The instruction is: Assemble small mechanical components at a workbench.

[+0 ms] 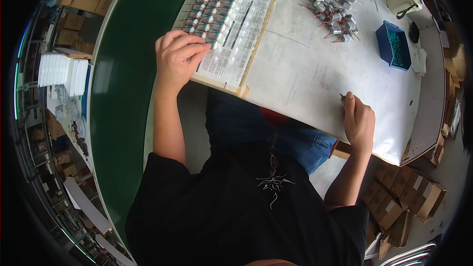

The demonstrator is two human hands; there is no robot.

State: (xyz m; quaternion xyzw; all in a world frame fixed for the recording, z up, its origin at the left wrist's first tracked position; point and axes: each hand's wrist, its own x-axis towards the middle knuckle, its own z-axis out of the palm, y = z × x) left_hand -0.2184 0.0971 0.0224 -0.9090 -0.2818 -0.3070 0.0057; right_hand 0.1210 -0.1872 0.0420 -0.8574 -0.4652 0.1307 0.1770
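My left hand [181, 58] is closed at the near end of neat rows of small parts with red wires and green pieces [211, 12]. Its fingertips are pinched together against the nearest row; what they grip is hidden. These rows stand on a printed paper sheet [235, 59] at the table's left. Over the near right of the table, my right hand [359, 120] is curled shut. A small dark metal tip [343, 97] shows beside its thumb, too little to name. Small silver motors with red wires [335, 19] lie heaped at the far middle.
A blue bin [393, 47] of small green pieces stands at the right. Behind it is a cream-coloured container [405, 1] with a dark strap. A green surface [118, 93] runs along my left. Cardboard boxes [404, 192] sit low at the right.
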